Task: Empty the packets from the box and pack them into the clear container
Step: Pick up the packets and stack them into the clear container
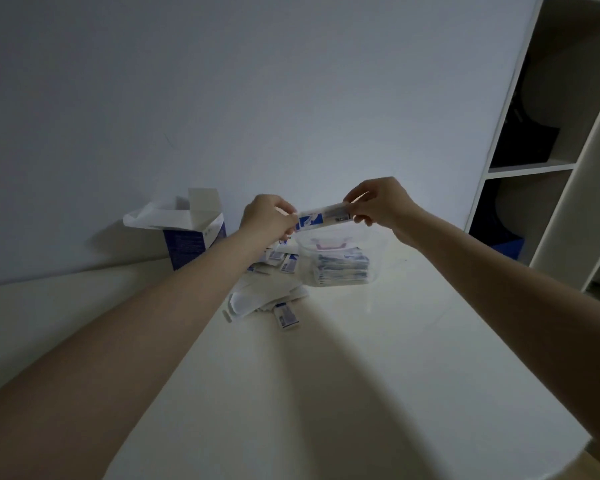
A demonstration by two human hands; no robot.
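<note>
A white and blue packet [322,216] is held level above the clear container [340,261]. My left hand [267,216] pinches its left end and my right hand [378,202] pinches its right end. Inside the clear container lies a stack of packets [342,268]. Several loose packets [286,263] lie on the table left of the container, partly hidden by my left forearm, and one more packet [286,317] lies nearer to me. The blue and white box [194,240] stands open at the back left by the wall.
White paper [264,296] lies crumpled on the white table [326,375] among the packets. A white shelf unit [551,150] with dark items stands at the right. The wall runs close behind the box and container.
</note>
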